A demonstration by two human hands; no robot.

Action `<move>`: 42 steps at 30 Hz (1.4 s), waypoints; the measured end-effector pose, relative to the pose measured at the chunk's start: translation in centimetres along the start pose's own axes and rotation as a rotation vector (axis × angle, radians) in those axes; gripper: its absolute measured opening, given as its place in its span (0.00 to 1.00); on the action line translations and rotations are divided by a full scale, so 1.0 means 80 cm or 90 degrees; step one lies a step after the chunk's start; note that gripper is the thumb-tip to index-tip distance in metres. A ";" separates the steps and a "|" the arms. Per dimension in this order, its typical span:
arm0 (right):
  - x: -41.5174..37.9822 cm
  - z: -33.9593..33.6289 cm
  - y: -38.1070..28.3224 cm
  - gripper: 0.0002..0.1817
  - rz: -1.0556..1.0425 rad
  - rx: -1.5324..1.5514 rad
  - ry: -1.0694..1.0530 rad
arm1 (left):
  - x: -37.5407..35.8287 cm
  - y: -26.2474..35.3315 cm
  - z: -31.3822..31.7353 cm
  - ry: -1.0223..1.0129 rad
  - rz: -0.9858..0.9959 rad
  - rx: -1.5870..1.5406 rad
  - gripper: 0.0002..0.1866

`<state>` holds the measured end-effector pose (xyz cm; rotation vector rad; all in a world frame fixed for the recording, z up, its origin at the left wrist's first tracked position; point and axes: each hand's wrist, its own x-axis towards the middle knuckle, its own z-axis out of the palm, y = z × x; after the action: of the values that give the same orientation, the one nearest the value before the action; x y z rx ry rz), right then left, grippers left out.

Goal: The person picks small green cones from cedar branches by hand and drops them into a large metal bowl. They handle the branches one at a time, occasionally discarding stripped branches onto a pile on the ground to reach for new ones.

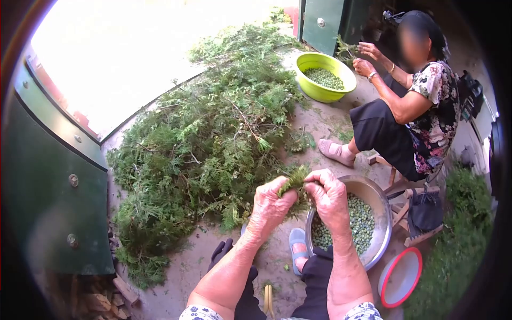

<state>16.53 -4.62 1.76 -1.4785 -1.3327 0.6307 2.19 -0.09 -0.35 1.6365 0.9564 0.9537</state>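
Note:
Pinched in my left hand [268,207] is a small green evergreen sprig [295,178]. My right hand [329,200] is closed at the sprig's right side, thumb against fingertips; what lies between them is too small to make out. Below my right hand and forearm stands a metal basin [385,213] holding many small round green cones [364,226], partly hidden by that arm. In front of and to the left of my hands lies a large heap of cut evergreen branches [197,144].
A person [426,101] sits at the upper right, holding a sprig by a lime-green basin [349,88] of green cones. At right are a small wooden stool [424,216], a red-rimmed white container [400,277] and more greenery [453,250]. A green metal door [50,181] stands left.

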 end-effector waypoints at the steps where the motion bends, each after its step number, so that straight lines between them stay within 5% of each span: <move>1: 0.002 -0.003 0.002 0.05 0.041 0.033 0.001 | 0.002 -0.001 -0.002 0.022 0.047 -0.022 0.07; 3: 0.002 -0.011 0.017 0.04 0.115 0.115 0.034 | 0.006 0.004 -0.002 0.071 -0.055 -0.211 0.07; 6: 0.010 -0.042 0.042 0.07 0.123 0.146 0.270 | 0.012 0.012 -0.010 0.163 -0.217 -0.505 0.07; 7: 0.009 -0.058 0.050 0.09 0.161 0.096 0.332 | 0.011 0.008 -0.012 0.220 -0.278 -0.489 0.12; 8: 0.006 -0.077 0.059 0.10 0.197 0.045 0.393 | 0.013 0.001 -0.014 0.263 -0.338 -0.473 0.29; 10: -0.006 -0.113 0.127 0.15 0.081 -0.253 0.512 | 0.015 0.001 -0.014 0.312 -0.399 -0.462 0.27; 11: -0.010 -0.121 0.116 0.17 0.167 -0.323 0.558 | 0.015 -0.002 -0.016 0.310 -0.403 -0.464 0.27; 14: -0.010 -0.122 0.121 0.17 0.155 -0.430 0.636 | 0.016 -0.008 -0.017 0.174 -0.329 -0.623 0.27; 16: -0.003 -0.100 0.084 0.16 0.049 -0.387 0.565 | 0.015 -0.004 -0.013 0.155 -0.294 -0.634 0.23; 19: 0.005 -0.041 0.028 0.09 0.074 0.194 0.335 | 0.010 0.003 -0.008 0.152 -0.266 -0.595 0.19; 22: -0.007 0.012 -0.004 0.10 -0.010 0.109 0.119 | 0.008 0.008 -0.008 0.154 -0.261 -0.583 0.16; 30: -0.030 0.057 -0.017 0.10 -0.187 0.010 0.034 | 0.015 -0.025 -0.015 0.195 -0.280 -0.586 0.09; 34: -0.027 0.053 -0.019 0.06 -0.056 -0.001 0.182 | 0.011 -0.001 -0.012 0.184 -0.219 -0.544 0.12; 35: -0.025 0.047 -0.026 0.07 0.062 0.055 0.202 | 0.009 0.003 -0.012 0.167 -0.221 -0.522 0.13; 36: -0.018 0.043 -0.011 0.08 -0.012 -0.002 0.242 | 0.008 0.004 -0.011 0.161 -0.204 -0.500 0.13; 42: -0.004 0.024 -0.002 0.13 0.128 0.154 -0.019 | 0.004 0.004 -0.010 0.080 -0.175 -0.456 0.13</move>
<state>14.73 -4.35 1.16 -1.4171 -1.0947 0.9138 1.65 0.43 0.14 0.8330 0.7685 1.0548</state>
